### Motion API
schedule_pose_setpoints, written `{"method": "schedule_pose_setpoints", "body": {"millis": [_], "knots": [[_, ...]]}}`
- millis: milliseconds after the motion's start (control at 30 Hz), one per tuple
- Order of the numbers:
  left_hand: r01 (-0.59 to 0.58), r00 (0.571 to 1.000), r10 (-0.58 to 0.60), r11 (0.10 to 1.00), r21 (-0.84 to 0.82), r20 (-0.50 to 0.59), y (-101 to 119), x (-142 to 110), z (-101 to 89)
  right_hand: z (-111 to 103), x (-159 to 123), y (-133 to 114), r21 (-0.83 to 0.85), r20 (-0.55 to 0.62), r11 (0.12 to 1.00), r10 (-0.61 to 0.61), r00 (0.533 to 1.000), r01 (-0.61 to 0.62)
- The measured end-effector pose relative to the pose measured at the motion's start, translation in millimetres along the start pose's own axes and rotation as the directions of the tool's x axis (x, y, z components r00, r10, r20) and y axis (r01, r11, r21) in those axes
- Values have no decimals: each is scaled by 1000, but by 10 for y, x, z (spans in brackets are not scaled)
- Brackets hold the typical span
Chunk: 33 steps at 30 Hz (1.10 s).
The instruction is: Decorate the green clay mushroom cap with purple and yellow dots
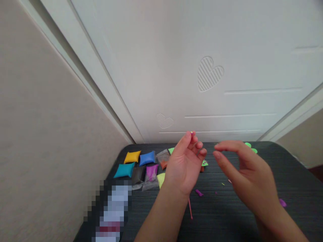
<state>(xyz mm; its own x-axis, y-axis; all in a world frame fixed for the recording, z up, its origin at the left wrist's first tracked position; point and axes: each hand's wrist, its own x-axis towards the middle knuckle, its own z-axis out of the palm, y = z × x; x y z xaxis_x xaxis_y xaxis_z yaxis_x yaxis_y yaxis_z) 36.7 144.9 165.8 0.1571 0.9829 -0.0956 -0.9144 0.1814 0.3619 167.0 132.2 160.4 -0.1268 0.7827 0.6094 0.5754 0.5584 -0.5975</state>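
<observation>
My left hand (185,164) is raised over the table with its palm turned up. Its thumb and index finger pinch a tiny purple and yellow piece of clay (192,132); the other fingers curl loosely. To its right hovers my right hand (248,171), thumb and index fingertips brought close in a pinch. Whatever may be between those tips is too small to make out. On the table below lie a purple clay piece (199,192) and a thin pink stick (190,208), partly hidden by my left wrist.
Clay packets in yellow (132,157), blue (147,158), teal (124,170), black (138,174) and purple (151,173) lie at left on the dark table (209,218). Green pieces (254,151) sit at the back right, another purple piece (283,202) at right. A white door (161,67) rises behind.
</observation>
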Motion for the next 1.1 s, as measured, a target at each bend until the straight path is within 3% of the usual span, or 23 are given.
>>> {"method": "schedule_pose_setpoints", "body": {"millis": [67,200,433,1100], "knots": [[53,998,-53,999,5,-29,-98,-20,29,-31,37,-24,118,-51,992,46,998,-40],[127,989,-126,992,7,-73,-275,-49,68,-20,41,6,238,-40,969,71,997,-60],[120,992,-118,992,30,-50,-378,-43,70,-86,73,102,205,-10,973,111,994,-106],[126,992,-126,992,2,22,-393,-31,37,-105,76,109,208,1,968,141,990,-138]]}}
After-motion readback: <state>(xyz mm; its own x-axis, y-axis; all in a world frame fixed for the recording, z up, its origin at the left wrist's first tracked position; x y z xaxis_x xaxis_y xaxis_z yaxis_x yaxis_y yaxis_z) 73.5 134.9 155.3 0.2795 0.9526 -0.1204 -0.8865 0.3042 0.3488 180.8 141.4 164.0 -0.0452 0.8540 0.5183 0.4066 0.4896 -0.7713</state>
